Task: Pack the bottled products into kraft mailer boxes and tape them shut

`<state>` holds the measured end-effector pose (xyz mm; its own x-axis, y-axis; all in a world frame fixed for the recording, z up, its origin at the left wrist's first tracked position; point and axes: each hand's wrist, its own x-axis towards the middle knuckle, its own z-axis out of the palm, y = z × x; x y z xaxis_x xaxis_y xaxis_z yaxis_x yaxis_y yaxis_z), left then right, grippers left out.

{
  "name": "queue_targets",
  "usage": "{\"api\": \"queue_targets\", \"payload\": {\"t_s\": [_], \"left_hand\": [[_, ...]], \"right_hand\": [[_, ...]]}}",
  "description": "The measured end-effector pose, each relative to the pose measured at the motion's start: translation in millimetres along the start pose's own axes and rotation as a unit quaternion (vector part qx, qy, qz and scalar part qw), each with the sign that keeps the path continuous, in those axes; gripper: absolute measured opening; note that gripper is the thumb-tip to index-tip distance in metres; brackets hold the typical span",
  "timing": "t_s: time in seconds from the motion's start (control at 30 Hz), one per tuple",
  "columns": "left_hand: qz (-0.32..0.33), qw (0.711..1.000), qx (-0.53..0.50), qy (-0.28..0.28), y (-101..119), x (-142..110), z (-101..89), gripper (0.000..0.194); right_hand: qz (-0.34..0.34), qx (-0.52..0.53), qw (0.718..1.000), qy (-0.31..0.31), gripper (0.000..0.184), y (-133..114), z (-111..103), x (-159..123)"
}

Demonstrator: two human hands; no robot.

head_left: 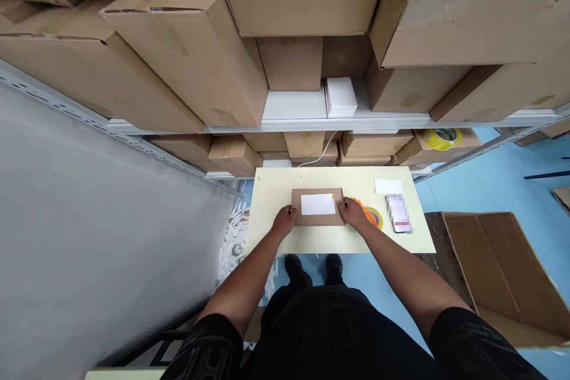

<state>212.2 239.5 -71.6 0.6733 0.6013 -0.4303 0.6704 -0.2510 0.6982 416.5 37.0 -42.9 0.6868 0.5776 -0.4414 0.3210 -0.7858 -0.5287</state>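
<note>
A flat brown cardboard box (pixel 297 219) with a white label (pixel 317 204) on its top lies on the pale table (pixel 276 240). My left hand (pixel 284 221) grips its left end, thumb on top and fingers curled at the side. At the right end, my right hand (pixel 352 212) holds the box in the same way. Just beyond that hand sits an orange tape dispenser (pixel 361 206) with a roll of yellowish tape (pixel 376 217), partly covered by the hand. Farther right are a blurred-out phone (pixel 398 212) and a white slip (pixel 388 186).
Shelves (pixel 294 124) stacked with cardboard boxes (pixel 178 47) rise behind the table. A small white box (pixel 341 97) and a yellow tape roll (pixel 442 138) rest there. An open carton (pixel 494 267) stands at right on the blue floor. Paper scraps (pixel 234 237) lie beside the left wall.
</note>
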Motion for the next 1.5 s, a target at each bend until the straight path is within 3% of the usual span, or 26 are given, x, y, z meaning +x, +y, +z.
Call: {"api": "queue_targets", "payload": {"t_s": [0.1,0.17,0.23,0.33,0.47,0.63,0.8,0.93,1.1,1.2,1.37,1.5], "left_hand": [[-0.010,1.000,0.008,-0.008,-0.7,3.4,-1.6,0.048],[0.000,1.000,0.005,0.016,-4.7,-2.5,-4.7,0.046],[0.023,0.997,-0.006,0.074,-10.8,-13.6,-8.6,0.042],[0.066,0.988,-0.018,0.136,-19.5,-34.2,-12.5,0.033],[0.106,0.988,-0.014,0.110,-18.3,-58.2,-8.8,0.024],[0.159,0.985,-0.010,0.060,10.3,-75.4,0.8,0.022],[0.200,0.980,-0.019,0.011,59.0,-74.5,8.5,0.022],[0.196,0.977,-0.066,-0.046,104.0,-59.7,17.9,0.032],[0.205,0.963,-0.125,-0.121,143.6,-50.1,22.1,0.038],[0.193,0.956,-0.154,-0.158,147.2,-56.3,19.9,0.031],[0.094,0.943,-0.249,-0.201,132.8,-71.0,20.8,0.035],[0.020,0.927,-0.315,-0.203,126.2,-78.7,23.6,0.042]], "right_hand": [[-0.006,-0.002,1.000,0.011,0.034,12.2,2.4,-3.2],[-0.009,-0.043,0.996,0.081,0.035,32.0,6.4,-16.5],[-0.004,-0.125,0.979,0.160,0.038,58.1,14.0,-34.4],[-0.005,-0.201,0.968,0.148,0.043,95.4,30.4,-56.4],[-0.009,-0.249,0.960,0.126,0.037,118.5,46.0,-58.9],[-0.028,-0.214,0.968,0.129,0.027,118.2,41.6,-44.8],[-0.010,-0.044,0.991,0.127,0.031,118.8,19.2,-61.9],[-0.102,0.081,0.983,0.128,0.037,111.2,-4.9,-100.9],[-0.221,0.111,0.964,0.094,0.031,89.2,-30.8,-136.3],[-0.243,0.121,0.959,0.083,0.024,80.3,-37.7,-143.4],[-0.218,0.173,0.958,0.073,0.013,71.3,-35.8,-149.1],[-0.133,0.225,0.964,0.038,0.031,64.6,-30.2,-148.3]]}}
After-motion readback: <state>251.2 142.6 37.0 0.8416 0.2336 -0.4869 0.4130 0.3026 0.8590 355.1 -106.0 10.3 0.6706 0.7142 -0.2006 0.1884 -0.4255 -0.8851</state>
